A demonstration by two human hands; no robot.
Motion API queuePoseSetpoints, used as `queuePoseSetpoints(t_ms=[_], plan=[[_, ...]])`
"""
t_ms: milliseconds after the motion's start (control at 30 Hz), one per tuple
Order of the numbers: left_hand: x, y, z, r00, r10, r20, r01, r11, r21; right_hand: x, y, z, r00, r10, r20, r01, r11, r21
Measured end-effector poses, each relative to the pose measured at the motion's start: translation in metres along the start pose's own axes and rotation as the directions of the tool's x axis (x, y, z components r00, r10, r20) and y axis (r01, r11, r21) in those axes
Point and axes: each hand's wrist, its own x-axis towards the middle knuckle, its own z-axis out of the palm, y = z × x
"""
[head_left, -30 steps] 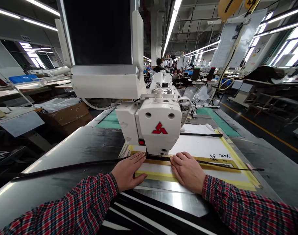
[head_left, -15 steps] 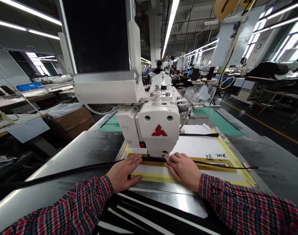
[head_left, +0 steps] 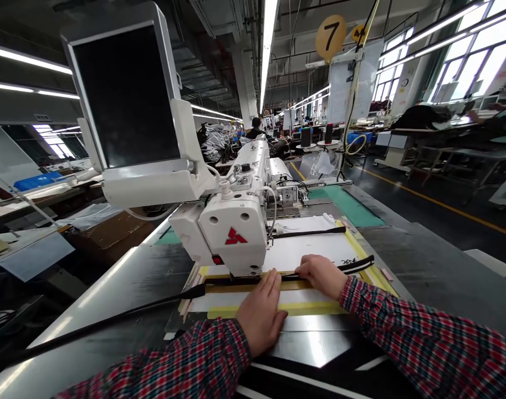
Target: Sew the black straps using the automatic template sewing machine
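Observation:
A white sewing machine head with a red logo stands over a white template board edged with yellow tape. A long black strap runs from the left across the board under the machine head. My left hand lies flat on the yellow tape, fingers stretched toward the strap just below the head. My right hand rests on the strap to the right of the head, fingers curled down on it. Both sleeves are red plaid.
A dark screen on a white mount hangs above the machine at the left. The metal table spreads around the board, with a green mat behind. A cardboard box sits left. Other workstations and people fill the hall.
The view has swung left and my body shifted right. My left hand moved right along the tape toward the right hand. The strap's right end now lies bent back on the board.

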Motion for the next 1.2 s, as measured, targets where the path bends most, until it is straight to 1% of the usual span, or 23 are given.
queuePoseSetpoints(t_ms=[67, 100, 200, 267, 333, 433, 533, 633, 733, 833, 900, 967, 1067, 1200], plan=[[0.014, 0.002, 0.01, 0.999, -0.043, -0.013, 0.043, 0.999, 0.014, -0.003, 0.005, 0.001, 0.999, -0.018, -0.034, 0.019, 0.999, 0.028], [0.018, 0.001, 0.014, 0.999, -0.046, -0.018, 0.046, 0.999, 0.022, -0.004, 0.01, 0.0, 0.999, -0.03, -0.023, 0.031, 0.997, 0.064], [0.019, -0.004, 0.019, 0.999, -0.013, -0.036, 0.014, 0.999, 0.04, -0.007, 0.023, -0.006, 0.997, -0.048, 0.059, 0.037, 0.984, 0.172], [0.016, -0.006, 0.019, 0.999, 0.003, -0.048, -0.001, 0.999, 0.035, -0.009, 0.027, -0.01, 0.996, -0.041, 0.073, 0.026, 0.982, 0.187], [0.014, -0.006, 0.018, 0.998, 0.008, -0.056, -0.006, 1.0, 0.028, -0.012, 0.025, -0.01, 0.998, -0.047, 0.041, 0.041, 0.992, 0.122], [0.016, -0.005, 0.017, 0.999, 0.008, -0.045, -0.007, 0.999, 0.037, -0.021, 0.016, -0.005, 0.993, -0.113, -0.015, 0.111, 0.987, -0.113], [0.02, -0.001, 0.02, 0.999, 0.008, -0.033, -0.006, 0.998, 0.055, -0.028, 0.006, 0.005, 0.977, -0.212, -0.009, 0.196, 0.918, -0.344], [0.023, 0.004, 0.024, 0.999, 0.021, -0.05, -0.019, 0.998, 0.056, -0.03, 0.003, 0.012, 0.964, -0.267, 0.002, 0.239, 0.858, -0.456], [0.025, 0.006, 0.026, 0.997, 0.035, -0.069, -0.032, 0.999, 0.044, -0.03, 0.008, 0.014, 0.956, -0.292, 0.01, 0.264, 0.848, -0.46], [0.025, 0.004, 0.024, 0.998, 0.046, -0.053, -0.044, 0.998, 0.041, -0.034, 0.018, 0.009, 0.941, -0.338, 0.021, 0.321, 0.87, -0.374], [0.025, 0.003, 0.022, 0.999, 0.035, -0.036, -0.033, 0.999, 0.04, -0.039, 0.025, 0.005, 0.932, -0.363, -0.01, 0.343, 0.889, -0.305], [0.024, 0.003, 0.02, 0.999, 0.027, -0.027, -0.027, 0.999, 0.034, -0.044, 0.031, 0.003, 0.925, -0.377, -0.049, 0.351, 0.895, -0.276], [0.024, 0.004, 0.02, 0.999, 0.033, -0.035, -0.032, 0.999, 0.02, -0.044, 0.033, 0.004, 0.922, -0.384, -0.055, 0.351, 0.885, -0.307], [0.026, 0.005, 0.02, 0.999, 0.04, -0.013, -0.04, 0.999, 0.007, -0.038, 0.024, 0.005, 0.938, -0.346, 0.036, 0.332, 0.863, -0.381]])
